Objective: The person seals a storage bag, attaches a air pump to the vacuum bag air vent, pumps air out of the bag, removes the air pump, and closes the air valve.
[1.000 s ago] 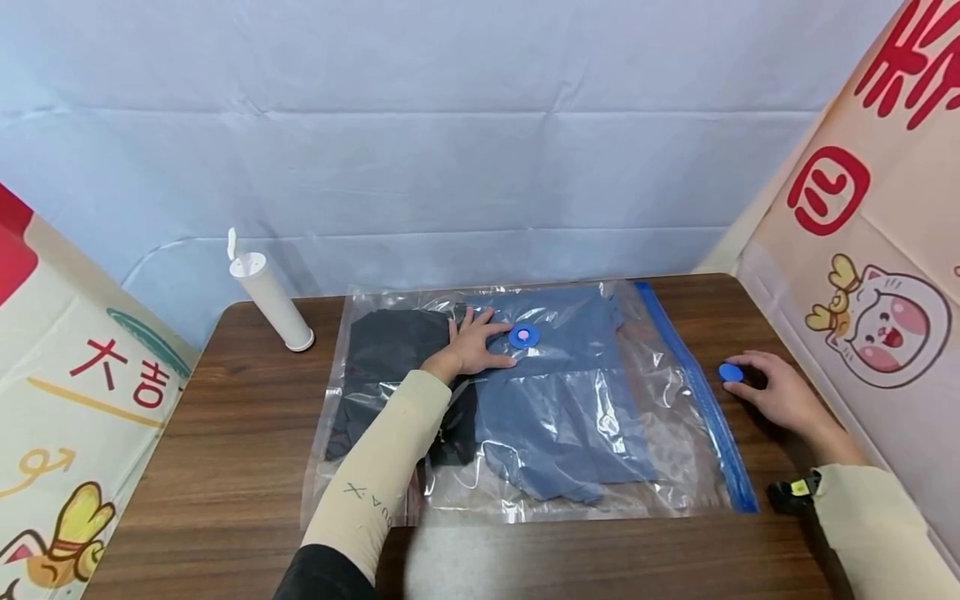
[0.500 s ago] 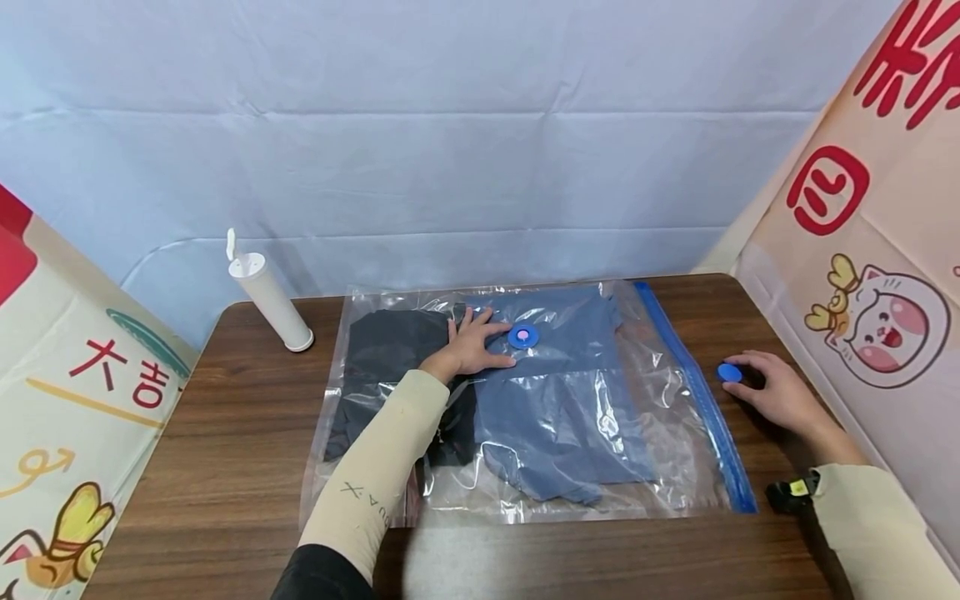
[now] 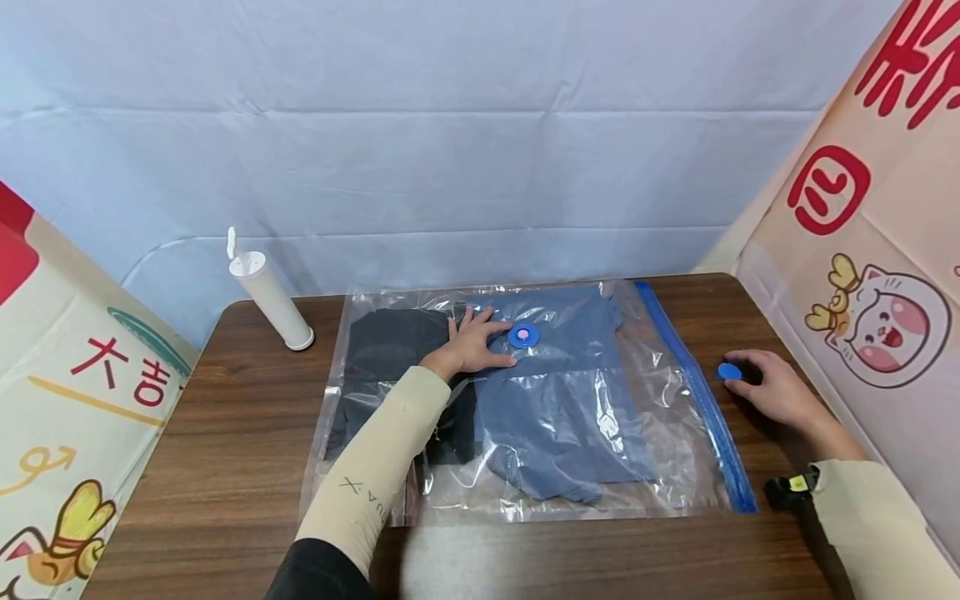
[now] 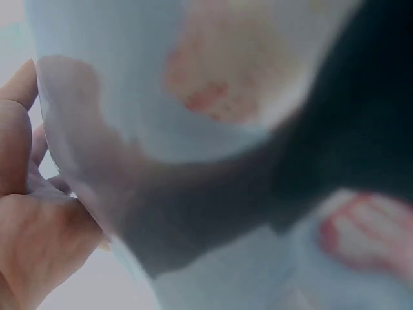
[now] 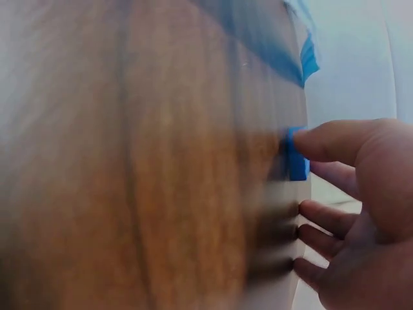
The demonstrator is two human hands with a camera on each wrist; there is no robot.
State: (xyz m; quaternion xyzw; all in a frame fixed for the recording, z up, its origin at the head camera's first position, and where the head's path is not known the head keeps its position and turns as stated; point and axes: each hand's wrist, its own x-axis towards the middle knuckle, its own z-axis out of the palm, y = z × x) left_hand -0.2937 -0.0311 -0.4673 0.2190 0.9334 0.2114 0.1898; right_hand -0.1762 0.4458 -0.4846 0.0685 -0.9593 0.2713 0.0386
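A clear vacuum storage bag (image 3: 678,417) lies flat with a dark garment (image 3: 397,342) at its left and a blue garment (image 3: 562,417) beside it. My left hand (image 3: 472,343) rests on the bag with fingers spread, thumb and index finger to either side of the blue round valve (image 3: 522,335) with its pink centre. In the left wrist view part of the left hand (image 4: 45,232) shows at the edge of a blurred, shiny surface. At the right, my right hand (image 3: 776,390) pinches a small blue round cap (image 3: 729,372) between thumb and index finger, close over the wood.
A white pump tube (image 3: 273,304) with a raised tip stands at the table's back left. The bag's blue zip strip (image 3: 697,392) runs along its right end. Printed cloths (image 3: 862,275) flank the brown wooden table (image 3: 202,467), and a pale cloth (image 3: 480,150) hangs behind.
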